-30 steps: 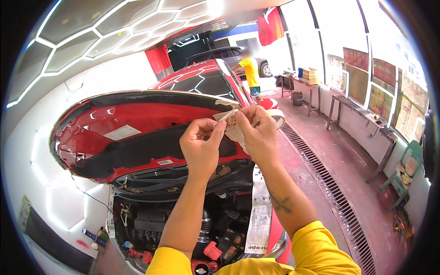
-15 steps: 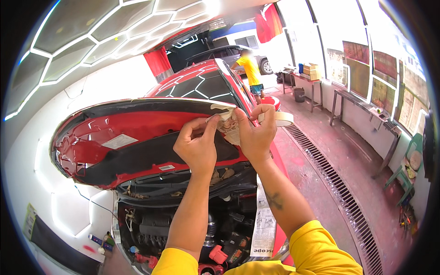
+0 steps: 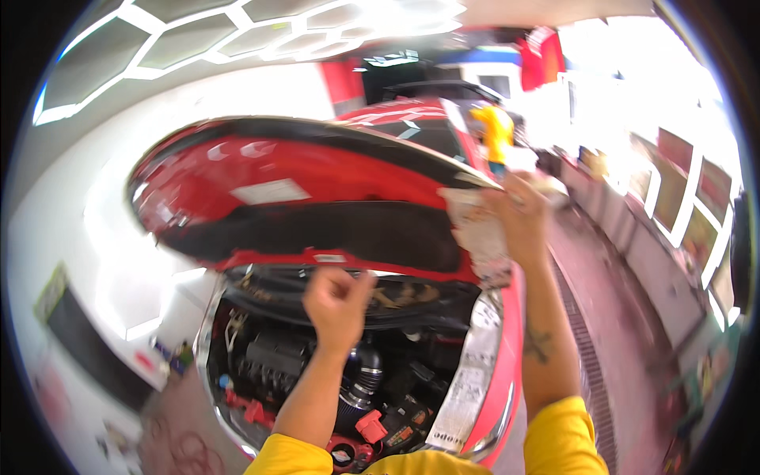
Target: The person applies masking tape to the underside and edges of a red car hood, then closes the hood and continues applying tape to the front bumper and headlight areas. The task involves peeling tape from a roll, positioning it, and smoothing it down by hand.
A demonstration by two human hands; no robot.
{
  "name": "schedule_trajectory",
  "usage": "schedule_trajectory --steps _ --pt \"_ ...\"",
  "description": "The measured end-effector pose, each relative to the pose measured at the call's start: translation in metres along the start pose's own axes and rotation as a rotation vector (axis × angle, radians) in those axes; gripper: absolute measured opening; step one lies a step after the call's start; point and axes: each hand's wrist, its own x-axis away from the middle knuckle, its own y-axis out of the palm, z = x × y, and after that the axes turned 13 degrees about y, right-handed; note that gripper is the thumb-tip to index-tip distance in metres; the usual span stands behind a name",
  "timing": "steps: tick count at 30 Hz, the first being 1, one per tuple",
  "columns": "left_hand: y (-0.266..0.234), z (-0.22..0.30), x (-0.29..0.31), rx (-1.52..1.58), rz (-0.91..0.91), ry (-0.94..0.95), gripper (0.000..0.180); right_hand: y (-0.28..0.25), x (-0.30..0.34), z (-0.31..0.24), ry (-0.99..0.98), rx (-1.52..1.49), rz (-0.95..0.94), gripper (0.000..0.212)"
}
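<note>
My right hand is raised at the right edge of the open red hood. Its fingers are curled round a pale roll of masking tape, blurred by motion. Next to that hand, a printed newspaper sheet hangs down over the hood's edge. My left hand is in front of the hood's lower edge, above the engine bay, apart from the newspaper. Its fingers are bent and closed; whether anything small is between them cannot be seen.
Newspaper strips cover the right fender edge. Beyond the red car, a person in a yellow shirt stands near a dark vehicle. A floor drain grate runs along the right, with framed panels on that wall.
My left hand has left the newspaper and dropped lower, above the engine bay. My right hand is further right and still has the tape roll. The whole view has shifted and blurred.
</note>
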Motion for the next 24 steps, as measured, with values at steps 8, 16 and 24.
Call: schedule_trajectory --steps 8,16,24 --pt "-0.232 -0.035 0.246 -0.181 0.124 -0.626 0.024 0.006 0.043 0.030 0.090 0.193 0.296 0.064" --pt "-0.352 -0.047 0.309 -0.274 0.299 -0.749 0.024 0.010 0.322 0.066 0.403 0.638 -0.042 0.064" --pt "-0.429 -0.045 0.334 -0.295 -0.371 -0.823 0.024 0.061 0.454 -0.019 0.599 0.500 -0.364 0.012"
